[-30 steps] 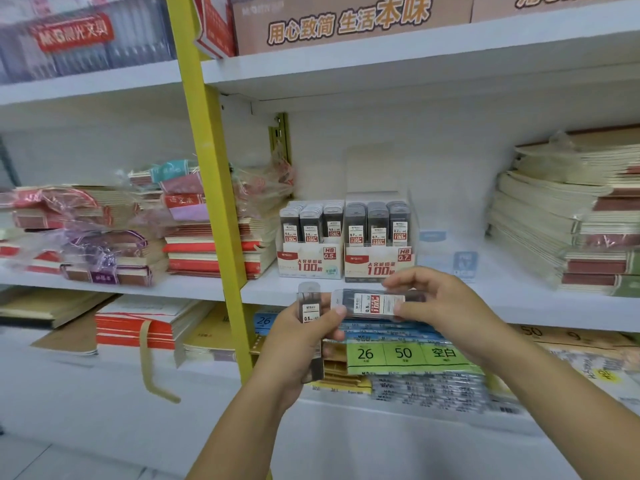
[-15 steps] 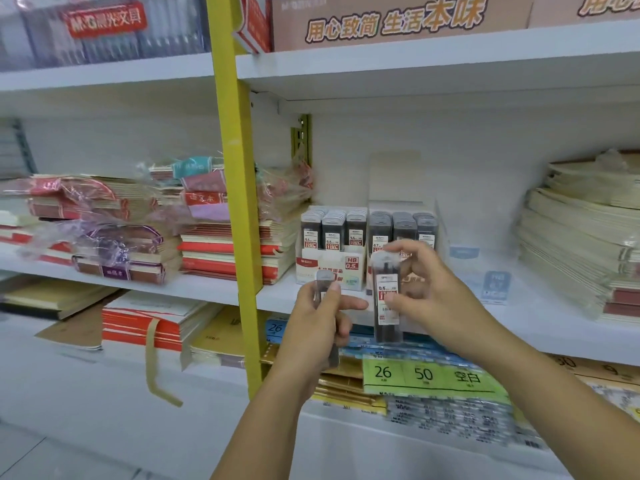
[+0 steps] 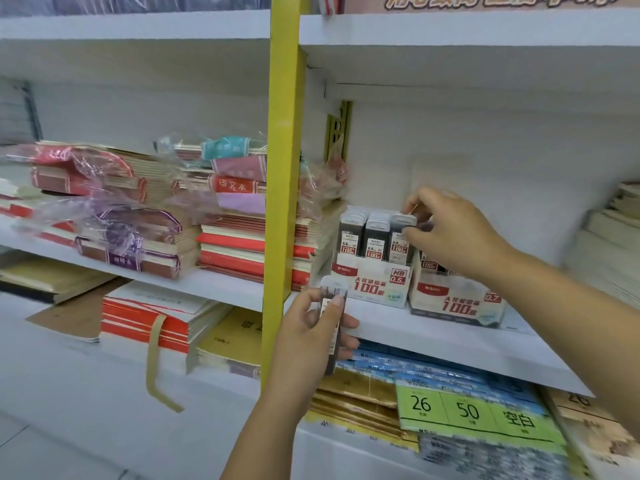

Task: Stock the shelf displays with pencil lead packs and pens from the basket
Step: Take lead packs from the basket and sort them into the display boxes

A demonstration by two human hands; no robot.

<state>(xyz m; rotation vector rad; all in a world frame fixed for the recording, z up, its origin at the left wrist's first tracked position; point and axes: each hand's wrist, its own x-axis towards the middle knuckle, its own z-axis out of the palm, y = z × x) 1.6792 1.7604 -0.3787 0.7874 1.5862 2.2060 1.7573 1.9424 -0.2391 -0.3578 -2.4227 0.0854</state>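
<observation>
**Item:** pencil lead pack (image 3: 400, 239), dark with a grey cap, upright at the right-hand column of the HB 0.5 display box (image 3: 372, 287). The right hand (image 3: 453, 233) pinched it near the cap between thumb and fingers. Whether it was fully seated could not be told.

**Same box:** stocked packs (image 3: 362, 233) filled the two columns to the left.

**Second lead pack** (image 3: 333, 308): held upright in the curled fingers of the left hand (image 3: 310, 341), in front of the shelf edge (image 3: 450, 344) and just below the 0.5 box. Not yet placed.

**Adjoining:** 0.7 display box (image 3: 457, 304), just beside the first and partly hidden by the right hand.

**Surroundings:** yellow upright (image 3: 280, 168); notebook stacks (image 3: 242, 244) to its left.

**Basket, pens:** not in view.

**Assessment:** lead stocking appeared well advanced, with at least the left-hand pack to go. Pen stocking could not be judged.
</observation>
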